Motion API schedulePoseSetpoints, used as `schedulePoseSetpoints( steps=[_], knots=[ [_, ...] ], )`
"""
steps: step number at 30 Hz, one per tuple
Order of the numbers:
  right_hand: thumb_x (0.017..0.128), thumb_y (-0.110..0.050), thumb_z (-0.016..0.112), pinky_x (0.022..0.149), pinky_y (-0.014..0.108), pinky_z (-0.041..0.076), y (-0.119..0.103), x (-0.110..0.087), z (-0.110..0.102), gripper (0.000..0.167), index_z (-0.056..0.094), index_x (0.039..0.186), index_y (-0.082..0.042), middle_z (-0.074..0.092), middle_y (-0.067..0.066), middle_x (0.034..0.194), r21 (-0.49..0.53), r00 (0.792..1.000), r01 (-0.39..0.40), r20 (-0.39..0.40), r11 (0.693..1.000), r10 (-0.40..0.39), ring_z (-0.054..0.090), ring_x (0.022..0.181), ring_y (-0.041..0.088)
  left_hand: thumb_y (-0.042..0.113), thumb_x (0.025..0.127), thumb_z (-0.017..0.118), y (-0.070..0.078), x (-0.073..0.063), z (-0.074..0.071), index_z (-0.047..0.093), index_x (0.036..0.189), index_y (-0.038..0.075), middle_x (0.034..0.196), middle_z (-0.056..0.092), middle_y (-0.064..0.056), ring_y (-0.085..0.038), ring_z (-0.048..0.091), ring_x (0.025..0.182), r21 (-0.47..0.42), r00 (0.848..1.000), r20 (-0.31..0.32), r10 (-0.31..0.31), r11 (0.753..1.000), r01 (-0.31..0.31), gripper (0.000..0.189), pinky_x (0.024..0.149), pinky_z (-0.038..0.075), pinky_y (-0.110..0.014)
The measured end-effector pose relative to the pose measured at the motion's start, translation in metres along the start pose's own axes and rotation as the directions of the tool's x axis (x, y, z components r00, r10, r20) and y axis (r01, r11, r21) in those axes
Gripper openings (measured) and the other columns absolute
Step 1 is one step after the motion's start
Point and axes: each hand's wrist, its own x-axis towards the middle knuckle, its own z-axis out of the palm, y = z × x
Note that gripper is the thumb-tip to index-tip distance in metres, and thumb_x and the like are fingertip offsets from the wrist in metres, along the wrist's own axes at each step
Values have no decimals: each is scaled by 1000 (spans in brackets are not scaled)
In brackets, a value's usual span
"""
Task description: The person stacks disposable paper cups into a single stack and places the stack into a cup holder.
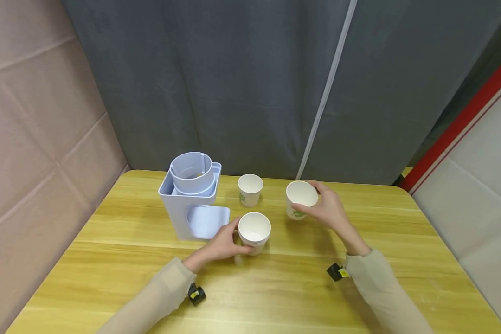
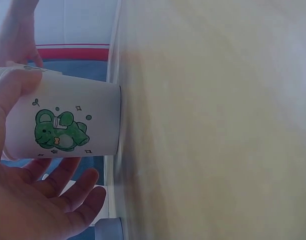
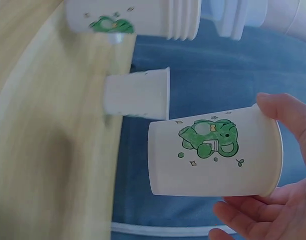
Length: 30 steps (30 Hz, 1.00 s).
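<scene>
My left hand [image 1: 224, 242] grips a stack of white paper cups [image 1: 254, 228], with the thumb on the near side and fingers around the far left side. In the left wrist view, the lowest cup, printed with a green bear [image 2: 63, 131], has its base right at the tabletop. To the right, my right hand [image 1: 329, 206] pinches a single paper cup [image 1: 301, 195] near its rim. The right wrist view has that cup [image 3: 212, 175] held above the table, its own green bear print showing. Behind the stack, another paper cup [image 1: 249, 191] stands upright on the table.
A light-blue plastic holder [image 1: 177, 213] with a round open tube [image 1: 192, 171] on top and a flat lower ledge [image 1: 210, 220] stands left of the stack. The wooden table [image 1: 275, 297] ends at a grey curtain [image 1: 242, 93] at the back.
</scene>
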Motion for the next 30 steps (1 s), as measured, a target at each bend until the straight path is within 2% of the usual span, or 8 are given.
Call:
schedulePoseSetpoints(
  steps=[6,14,22,30],
  knots=[
    [66,-24,84,70,39,45,-18,0,-3,65,56,117,4,64,19,108,-3,999,43,-8,999,-43,59,89,31,17,68,83,0,0,0,48,127,0,121,59,-13,-30,54,113,6,1000,-4,1,1000,-1,71,98,39,-48],
    [64,-23,86,73,41,48,-45,1,-2,66,57,118,3,63,16,109,68,995,98,-9,993,-98,58,92,28,17,68,83,-2,0,0,47,128,0,121,59,-13,-31,54,113,10,1000,-2,10,1000,-10,72,97,40,-49],
    [63,-21,86,71,40,49,-67,0,3,68,55,119,3,62,14,111,127,990,134,23,983,-138,58,92,25,18,68,83,-1,0,0,49,126,0,118,60,-12,-28,55,111,9,1000,-6,11,1000,-11,69,96,42,-46],
    [66,-24,85,76,38,48,-80,-2,10,65,57,119,0,63,9,110,156,976,198,63,968,-209,59,93,22,20,69,82,0,-1,-1,50,124,1,115,62,-11,-27,56,108,33,1000,-7,-2,999,2,66,94,43,-45]
  ],
)
